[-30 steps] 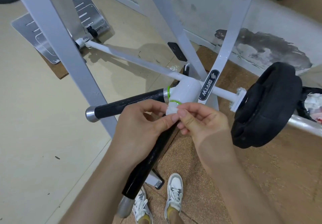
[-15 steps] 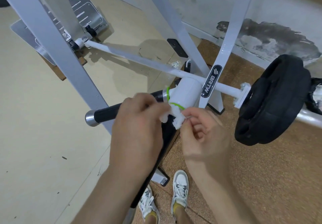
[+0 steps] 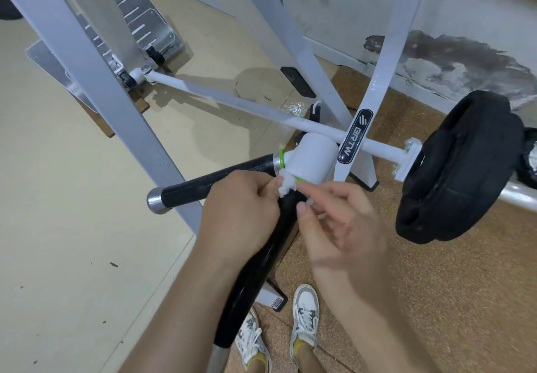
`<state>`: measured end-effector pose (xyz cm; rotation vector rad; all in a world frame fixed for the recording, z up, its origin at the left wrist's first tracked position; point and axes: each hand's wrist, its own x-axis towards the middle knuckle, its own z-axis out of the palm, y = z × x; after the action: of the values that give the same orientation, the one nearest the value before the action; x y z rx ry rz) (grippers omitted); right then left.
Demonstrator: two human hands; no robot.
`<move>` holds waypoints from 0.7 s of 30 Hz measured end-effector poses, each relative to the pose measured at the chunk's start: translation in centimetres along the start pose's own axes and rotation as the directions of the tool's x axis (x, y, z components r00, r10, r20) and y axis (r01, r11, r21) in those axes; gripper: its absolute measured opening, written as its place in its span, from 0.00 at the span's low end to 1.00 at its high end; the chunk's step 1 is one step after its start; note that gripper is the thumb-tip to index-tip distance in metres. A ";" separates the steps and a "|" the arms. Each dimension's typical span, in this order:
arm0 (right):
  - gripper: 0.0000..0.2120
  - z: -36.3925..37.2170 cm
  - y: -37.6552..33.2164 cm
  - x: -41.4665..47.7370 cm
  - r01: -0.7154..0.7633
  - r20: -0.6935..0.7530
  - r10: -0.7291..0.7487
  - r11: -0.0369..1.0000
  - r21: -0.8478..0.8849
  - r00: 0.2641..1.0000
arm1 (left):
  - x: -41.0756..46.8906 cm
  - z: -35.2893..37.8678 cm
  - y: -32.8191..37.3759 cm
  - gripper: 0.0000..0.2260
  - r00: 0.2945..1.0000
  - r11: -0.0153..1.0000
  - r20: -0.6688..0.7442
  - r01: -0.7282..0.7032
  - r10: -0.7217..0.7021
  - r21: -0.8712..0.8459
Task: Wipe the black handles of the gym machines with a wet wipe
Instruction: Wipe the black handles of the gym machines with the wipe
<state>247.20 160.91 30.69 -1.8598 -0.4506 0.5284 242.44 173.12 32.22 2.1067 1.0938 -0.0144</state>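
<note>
Left hand (image 3: pixel 241 213) closed over the near black handle (image 3: pixel 255 282), pinching a small white wad, the wet wipe (image 3: pixel 286 188), between thumb and fingertips right at the top of that handle, just under the white hub (image 3: pixel 312 162) and its green ring (image 3: pixel 282 163). Right hand (image 3: pixel 340 227) beside it with a loose grip, fingers spread and blurred; possibly touching a corner of the wipe, but too smeared to say for sure. Second black handle (image 3: pixel 212 185) pointing off to the left, ending in a silver cap (image 3: pixel 155 200), untouched at present.

Best done by opening the wad out first: a bunched wipe cleans only a narrow stripe. Better to flatten it across the palm, wrap it round the near handle at the hub end, and draw down towards the lower end in one long stroke while twisting the wrist, so the underside gets covered too. Worth steadying the bar with the free hand, since the arm probably swings on its pivot with the weight plate (image 3: pixel 459 166) hanging on the far side. Then the same treatment for the other handle, hub to silver cap, using a fresh face of the wipe. Feet in white sneakers (image 3: pixel 305 314) directly below the lower end, so no hard downward yank.
</note>
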 end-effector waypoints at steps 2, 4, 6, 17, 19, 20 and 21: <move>0.11 -0.1 0.2 0.0 0.005 0.004 -0.005 1.000 -0.011 1.000 | 0.0 -0.3 0.2 0.13 0.997 0.997 -0.036 -0.068 0.069 0.042; 0.12 -0.4 0.6 0.1 -0.003 0.003 0.003 1.000 0.022 1.000 | -0.9 -0.2 0.6 0.09 0.969 0.963 -0.093 -0.213 0.231 0.167; 0.14 -0.6 0.9 0.0 -0.019 0.007 0.018 0.999 0.046 1.000 | -2.0 0.4 0.9 0.07 0.923 0.887 -0.075 -0.338 0.378 0.315; 0.19 -0.9 0.8 -1.0 -0.115 0.015 0.115 0.962 0.247 0.993 | -2.4 0.9 0.4 0.09 0.938 0.954 -0.186 -0.269 0.291 0.134; 0.18 -0.9 0.6 -1.0 -0.112 0.032 0.107 0.954 0.278 0.994 | -3.0 1.2 -0.1 0.08 0.907 0.894 -0.117 -0.363 0.403 0.264; 0.17 -0.9 0.5 -1.1 -0.115 0.035 0.110 0.948 0.296 0.993 | -3.5 1.5 -0.2 0.09 0.897 0.863 -0.089 -0.384 0.433 0.329; 0.15 -0.7 0.5 -1.1 -0.121 0.027 0.119 0.939 0.323 0.993 | -3.9 1.7 -0.2 0.10 0.895 0.838 -0.080 -0.376 0.439 0.395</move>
<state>246.69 159.61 30.56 -1.5740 -0.2381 0.6510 240.34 169.35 32.15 2.6958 0.7477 0.1792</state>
